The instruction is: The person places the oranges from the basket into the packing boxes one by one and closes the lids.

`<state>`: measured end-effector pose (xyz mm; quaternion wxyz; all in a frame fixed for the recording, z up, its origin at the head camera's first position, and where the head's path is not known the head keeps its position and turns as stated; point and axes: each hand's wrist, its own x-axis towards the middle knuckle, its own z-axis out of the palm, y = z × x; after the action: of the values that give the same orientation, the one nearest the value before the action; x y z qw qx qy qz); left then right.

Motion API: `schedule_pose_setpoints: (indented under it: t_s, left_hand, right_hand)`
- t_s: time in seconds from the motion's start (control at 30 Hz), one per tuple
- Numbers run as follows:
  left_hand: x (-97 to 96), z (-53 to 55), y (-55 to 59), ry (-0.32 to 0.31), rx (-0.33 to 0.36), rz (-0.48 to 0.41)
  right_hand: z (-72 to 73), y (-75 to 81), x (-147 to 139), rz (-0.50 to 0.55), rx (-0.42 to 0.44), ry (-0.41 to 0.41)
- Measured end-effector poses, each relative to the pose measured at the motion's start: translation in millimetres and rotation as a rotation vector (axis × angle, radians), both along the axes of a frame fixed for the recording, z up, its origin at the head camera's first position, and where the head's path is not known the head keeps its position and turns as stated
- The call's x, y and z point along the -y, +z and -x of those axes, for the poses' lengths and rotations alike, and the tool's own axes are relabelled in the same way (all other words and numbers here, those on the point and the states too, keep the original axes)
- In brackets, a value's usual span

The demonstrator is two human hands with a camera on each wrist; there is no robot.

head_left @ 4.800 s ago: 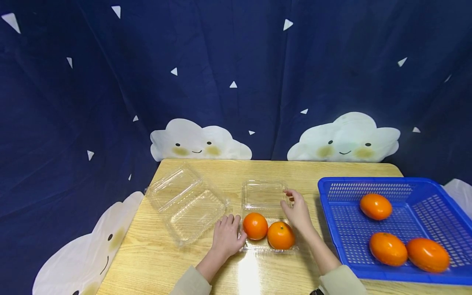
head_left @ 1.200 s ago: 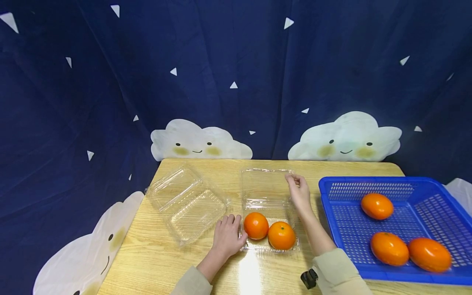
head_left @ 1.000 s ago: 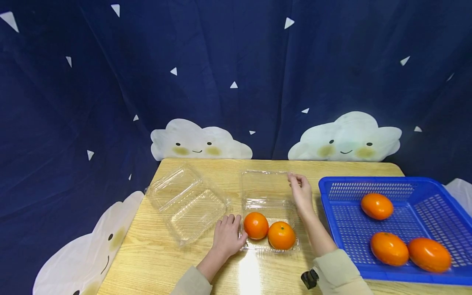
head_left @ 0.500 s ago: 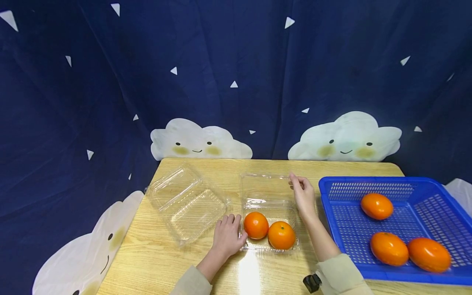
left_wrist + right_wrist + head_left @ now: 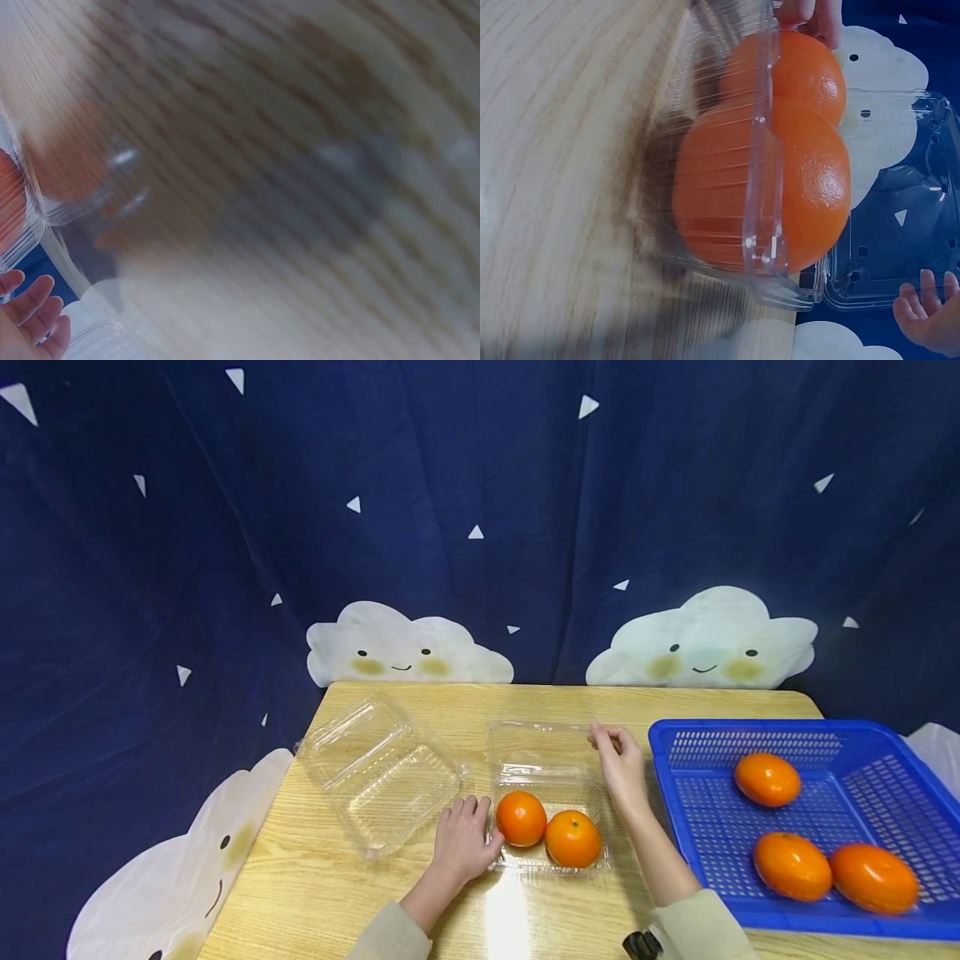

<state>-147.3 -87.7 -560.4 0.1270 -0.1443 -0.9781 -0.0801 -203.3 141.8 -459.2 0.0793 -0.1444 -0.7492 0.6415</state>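
Plastic container [image 5: 566, 795], hinge [image 5: 536, 771] crosswise, lid [image 5: 540, 741] beyond

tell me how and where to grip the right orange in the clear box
Come from above, likely gripping the upper half of the right orange on its near and far sides: it is rounded, stands above the rim of the clear box, and the left orange sits close beside it.

Hand [image 5: 34, 322], orange fruit [image 5: 9, 201] at left edge
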Motion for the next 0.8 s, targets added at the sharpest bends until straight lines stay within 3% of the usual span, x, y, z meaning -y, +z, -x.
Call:
schedule_pose_setpoints:
  t_s: [0.37, 0.8]
  left_hand:
    - [0.6, -0.6, 0.3, -0.001, -0.005, -0.006]
    - [1.3, -0.6, 0.9, 0.002, 0.04, -0.025]
  right_hand:
    - [-12.0, -3.2, -3, -0.065, -0.047, 0.028]
    - [-25.1, -7.6, -7, -0.073, -0.123, 0.071]
